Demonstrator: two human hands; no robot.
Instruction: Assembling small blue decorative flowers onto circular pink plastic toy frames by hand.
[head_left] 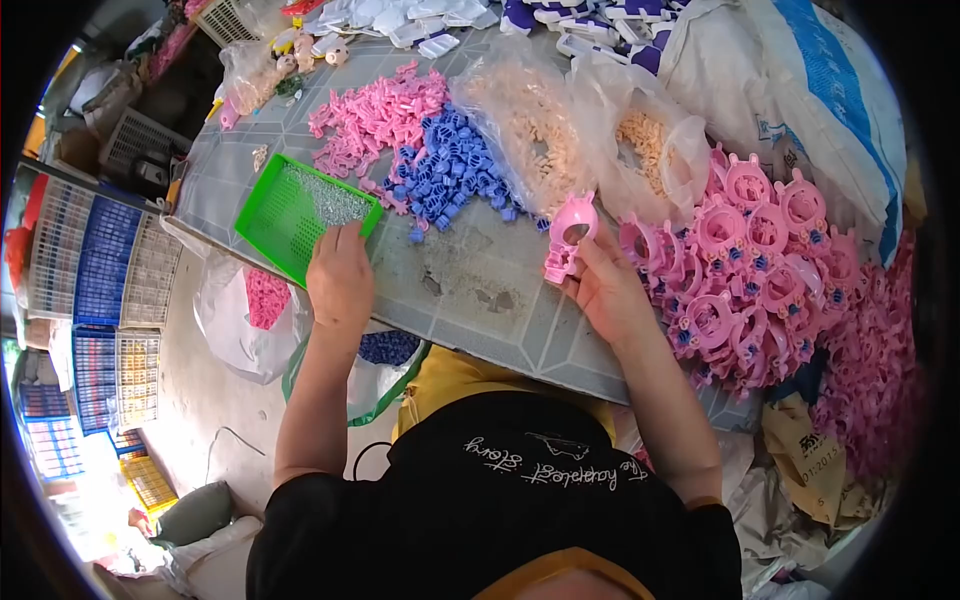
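Observation:
My right hand [605, 290] grips a pink plastic toy part [571, 236], with rabbit-like ears and a round opening, above the table. My left hand [341, 275] reaches over the near right corner of a green plastic basket [268, 222]. Its fingers are bunched together at the small silvery metal pieces [338, 203] in the basket; whatever sits between the fingertips is hidden. Beyond the hands lie a heap of small blue plastic parts [446, 170] and a heap of small pink parts [385, 115].
To the right, eared pink parts with blue pieces [760, 270] form a big pile. Two clear bags [640, 150] of cream-coloured bits stand behind, beside a white sack [800, 90]. White parts [400, 20] and purple-and-white parts [600, 25] line the far edge. Crates [105, 260] are stacked at left.

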